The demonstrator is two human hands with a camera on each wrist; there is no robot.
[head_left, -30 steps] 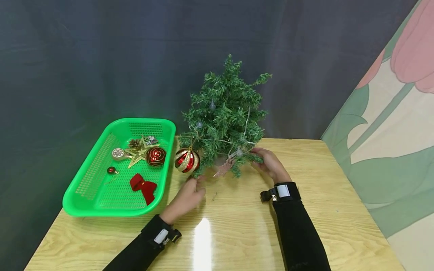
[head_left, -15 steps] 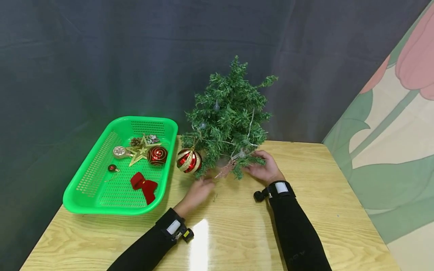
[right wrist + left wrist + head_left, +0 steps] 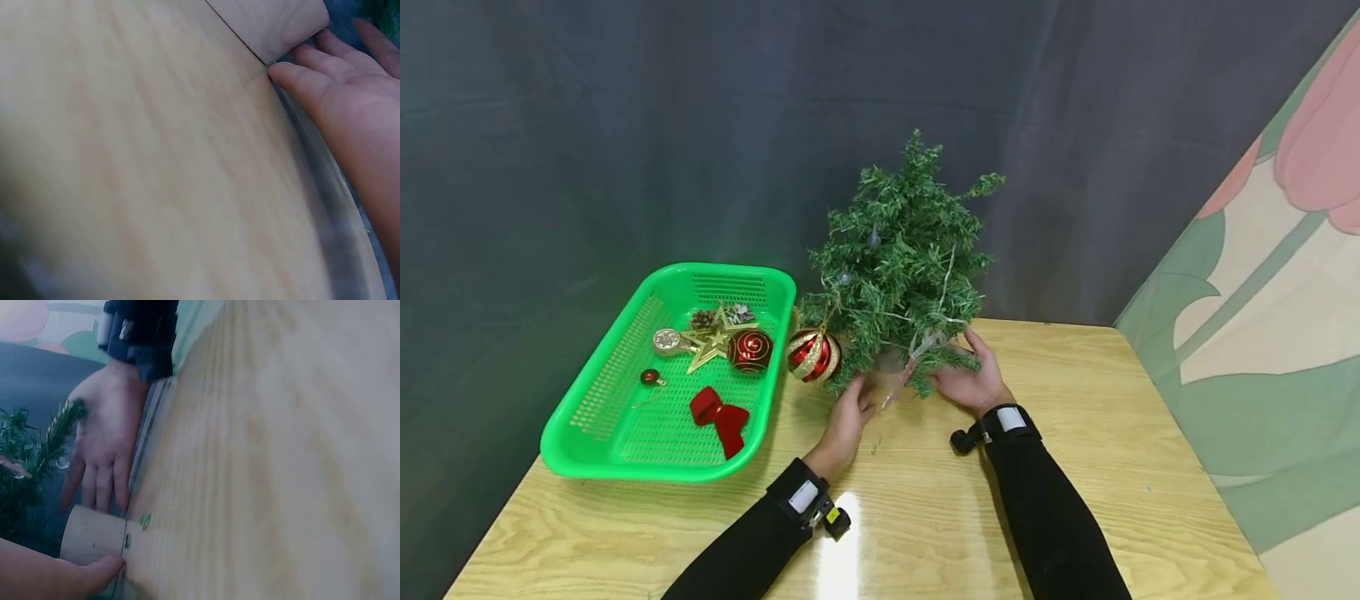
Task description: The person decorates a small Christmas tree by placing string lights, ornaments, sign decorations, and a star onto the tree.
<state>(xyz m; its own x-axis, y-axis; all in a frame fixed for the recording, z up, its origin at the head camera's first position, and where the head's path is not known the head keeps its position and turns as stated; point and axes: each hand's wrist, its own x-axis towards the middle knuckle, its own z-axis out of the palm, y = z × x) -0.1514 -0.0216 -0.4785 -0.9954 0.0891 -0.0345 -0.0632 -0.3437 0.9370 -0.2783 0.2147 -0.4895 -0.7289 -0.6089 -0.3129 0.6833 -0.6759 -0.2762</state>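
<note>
A small green artificial Christmas tree (image 3: 910, 258) stands upright on the wooden table. Its round pale base (image 3: 94, 531) shows in the left wrist view. My left hand (image 3: 844, 425) is at the base's left side, thumb against it in the left wrist view; its other fingers are partly hidden. On the other side my right hand (image 3: 973, 375) lies palm inward beneath the lower branches, straight fingers touching or very close to the base. A red-and-gold striped ball ornament (image 3: 813, 355) hangs at the lower left. A pinkish ribbon (image 3: 901, 379) hangs in front.
A green plastic basket (image 3: 553, 437) sits left of the tree. Inside lie a gold star (image 3: 715, 337), a red ball ornament (image 3: 749, 350), a red bow (image 3: 721, 421), a tiny red bauble (image 3: 650, 377) and pinecones (image 3: 702, 319). A dark curtain (image 3: 700, 125) hangs behind the table.
My left hand has moved right and slightly forward, unfolding from a curled pose to the tree's base. My right hand has slid a little left and down toward the base.
</note>
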